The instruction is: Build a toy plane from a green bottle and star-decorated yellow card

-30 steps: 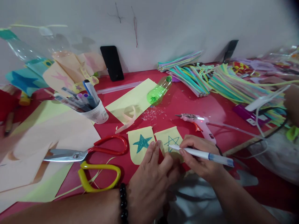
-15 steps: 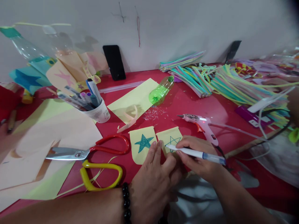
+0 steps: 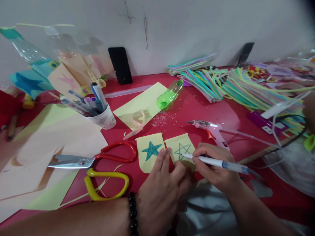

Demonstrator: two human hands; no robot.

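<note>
My right hand (image 3: pixel 218 170) is closed around a white marker (image 3: pixel 214 161), whose tip touches the star outline on the right yellow paper piece (image 3: pixel 176 143). That star is drawn in teal lines and is not filled in. The left yellow paper piece (image 3: pixel 142 164) beside it carries a solid teal star (image 3: pixel 151 150). My left hand (image 3: pixel 163 186) presses stretched fingertips on the inner edges of both pieces. It holds nothing, and a black bead bracelet (image 3: pixel 133 213) circles its wrist. Left of the papers lie large scissors (image 3: pixel 83 162) with one red and one yellow handle.
A cup (image 3: pixel 108 120) of markers stands at left on paper sheets. A green-bottomed bottle (image 3: pixel 166 100) lies behind the papers. A pink glue gun (image 3: pixel 218 131) with a cord is at right, near bundles of pipe cleaners (image 3: pixel 253 88). A phone (image 3: pixel 120 65) leans on the wall.
My right hand has moved slightly right with the marker, its tip going from the star's left point to its inside. More of the star shows. My left hand has stayed in place.
</note>
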